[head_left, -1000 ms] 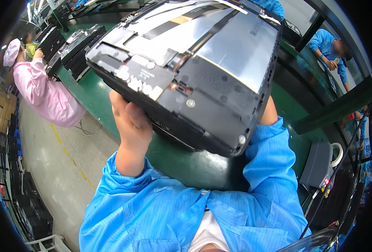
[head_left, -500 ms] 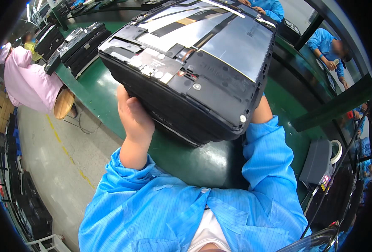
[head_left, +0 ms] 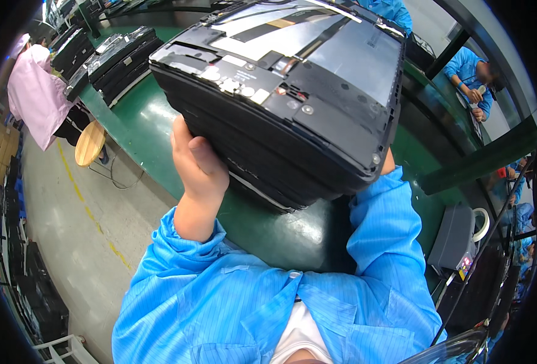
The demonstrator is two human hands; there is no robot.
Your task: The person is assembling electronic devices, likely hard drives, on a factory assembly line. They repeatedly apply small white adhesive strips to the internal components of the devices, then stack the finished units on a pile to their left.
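In front of me is a tall stack of black tablet-like device units [head_left: 250,136]. The top one lies with its inside showing: silver panels, dark ribbon cables and small round screws. My left hand [head_left: 200,170] grips the near left side of the stack, thumb against the dark edges and the other fingers partly hidden behind. On the right side, my right hand [head_left: 388,162] holds the stack, mostly hidden by it, with its fingers out of sight. The stack tilts above the green bench [head_left: 262,233]; whether its bottom edge touches the bench I cannot tell.
More stacks of black units [head_left: 123,64] stand on the bench at the far left. A grey device with a tape roll [head_left: 453,239] sits at the right. A dark green post [head_left: 481,161] crosses there. A wooden stool [head_left: 91,144] and a person in pink [head_left: 38,94] are at the left.
The upper part of the stack has shifted a little to the right, and my left hand has moved slightly with it. The person in pink at the left has changed posture.
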